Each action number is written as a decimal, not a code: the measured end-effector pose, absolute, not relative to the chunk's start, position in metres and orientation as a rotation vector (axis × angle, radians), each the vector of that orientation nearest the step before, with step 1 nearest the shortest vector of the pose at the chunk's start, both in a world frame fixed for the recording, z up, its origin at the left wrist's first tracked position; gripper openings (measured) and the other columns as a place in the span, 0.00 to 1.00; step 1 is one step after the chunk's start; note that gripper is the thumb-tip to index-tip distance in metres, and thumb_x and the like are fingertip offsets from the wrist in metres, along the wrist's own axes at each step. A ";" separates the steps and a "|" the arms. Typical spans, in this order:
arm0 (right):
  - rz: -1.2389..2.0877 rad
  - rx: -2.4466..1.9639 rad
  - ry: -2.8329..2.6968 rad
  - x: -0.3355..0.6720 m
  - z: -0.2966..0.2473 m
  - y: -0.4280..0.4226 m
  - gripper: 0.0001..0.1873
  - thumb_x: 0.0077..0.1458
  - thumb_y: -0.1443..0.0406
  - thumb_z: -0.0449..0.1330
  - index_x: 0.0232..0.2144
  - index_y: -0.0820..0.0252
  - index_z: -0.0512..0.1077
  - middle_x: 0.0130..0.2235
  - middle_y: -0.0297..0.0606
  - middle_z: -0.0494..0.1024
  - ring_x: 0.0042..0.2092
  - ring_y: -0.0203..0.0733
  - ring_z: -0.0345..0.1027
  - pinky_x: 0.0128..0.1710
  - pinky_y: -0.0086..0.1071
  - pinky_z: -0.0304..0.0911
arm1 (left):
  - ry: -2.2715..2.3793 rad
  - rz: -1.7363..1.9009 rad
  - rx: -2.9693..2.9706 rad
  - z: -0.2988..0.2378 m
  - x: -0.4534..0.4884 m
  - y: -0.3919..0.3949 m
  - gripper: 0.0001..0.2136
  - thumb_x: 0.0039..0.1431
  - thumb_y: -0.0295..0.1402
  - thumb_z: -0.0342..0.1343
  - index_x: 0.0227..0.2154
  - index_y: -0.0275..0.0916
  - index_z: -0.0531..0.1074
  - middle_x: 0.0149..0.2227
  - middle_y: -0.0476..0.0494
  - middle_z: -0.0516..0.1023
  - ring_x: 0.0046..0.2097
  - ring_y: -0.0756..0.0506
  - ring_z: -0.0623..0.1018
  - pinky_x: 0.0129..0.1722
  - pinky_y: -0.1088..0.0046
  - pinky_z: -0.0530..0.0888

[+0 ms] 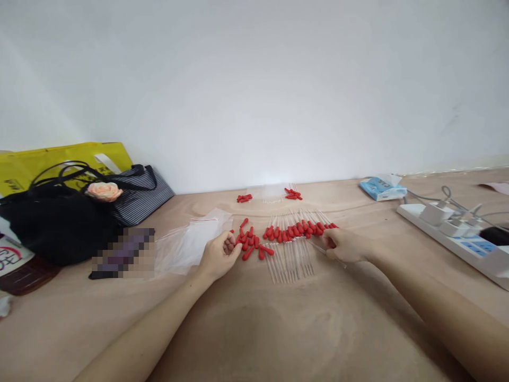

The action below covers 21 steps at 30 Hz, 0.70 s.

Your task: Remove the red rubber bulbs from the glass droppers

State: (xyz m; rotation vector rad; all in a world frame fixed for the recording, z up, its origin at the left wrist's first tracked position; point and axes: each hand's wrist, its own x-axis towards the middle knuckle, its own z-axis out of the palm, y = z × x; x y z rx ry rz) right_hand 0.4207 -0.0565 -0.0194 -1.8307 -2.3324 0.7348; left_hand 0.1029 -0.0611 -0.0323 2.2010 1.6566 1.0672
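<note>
A row of glass droppers with red rubber bulbs lies on the tan table. Bare glass tubes lie just below them. A loose heap of red bulbs sits to the left. My left hand rests beside that heap with its fingers curled, and I cannot see anything in it. My right hand is closed in a pinch on a glass tube at the right end of the row.
Clear zip bags lie left of my left hand. Black and striped bags with a yellow bag fill the far left. More droppers lie near the wall. A tissue pack and a power strip with plugs sit at right.
</note>
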 end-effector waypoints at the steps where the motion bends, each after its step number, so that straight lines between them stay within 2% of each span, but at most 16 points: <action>1: 0.715 -1.875 -2.245 0.417 -0.021 -0.057 0.05 0.34 0.71 0.53 0.21 0.59 0.60 0.23 0.31 0.66 0.25 0.33 0.58 0.21 0.25 0.47 | 1.649 1.038 2.207 -0.033 0.102 -0.060 0.06 0.47 0.33 0.51 0.22 0.39 0.60 0.17 0.56 0.63 0.19 0.54 0.64 0.19 0.81 0.62; 7: 0.591 -1.951 -2.009 0.389 -0.033 -0.058 0.03 0.37 0.70 0.53 0.19 0.59 0.60 0.24 0.34 0.68 0.28 0.35 0.61 0.23 0.26 0.49 | 1.638 1.016 2.263 -0.038 0.100 -0.063 0.09 0.49 0.36 0.51 0.21 0.39 0.60 0.17 0.55 0.64 0.20 0.54 0.65 0.21 0.79 0.64; 12: 0.566 -1.863 -1.972 0.382 -0.037 -0.060 0.04 0.38 0.70 0.54 0.19 0.59 0.60 0.23 0.33 0.69 0.27 0.34 0.62 0.24 0.25 0.51 | 1.661 1.124 2.505 -0.030 0.105 -0.059 0.07 0.50 0.35 0.51 0.21 0.38 0.63 0.23 0.50 0.69 0.27 0.50 0.68 0.31 0.74 0.66; 17: 0.520 -1.798 -1.897 0.392 -0.046 -0.052 0.03 0.39 0.70 0.53 0.20 0.59 0.61 0.23 0.32 0.69 0.26 0.33 0.62 0.24 0.25 0.52 | 1.672 0.790 2.620 -0.014 0.130 -0.040 0.07 0.49 0.36 0.52 0.23 0.38 0.68 0.27 0.47 0.72 0.33 0.46 0.70 0.37 0.70 0.65; 21: 0.508 -1.757 -1.824 0.400 -0.057 -0.046 0.01 0.44 0.67 0.52 0.23 0.59 0.62 0.23 0.32 0.69 0.25 0.33 0.62 0.24 0.25 0.54 | 1.753 0.468 2.410 -0.010 0.156 -0.023 0.11 0.49 0.41 0.50 0.24 0.40 0.70 0.29 0.47 0.75 0.33 0.47 0.72 0.33 0.73 0.64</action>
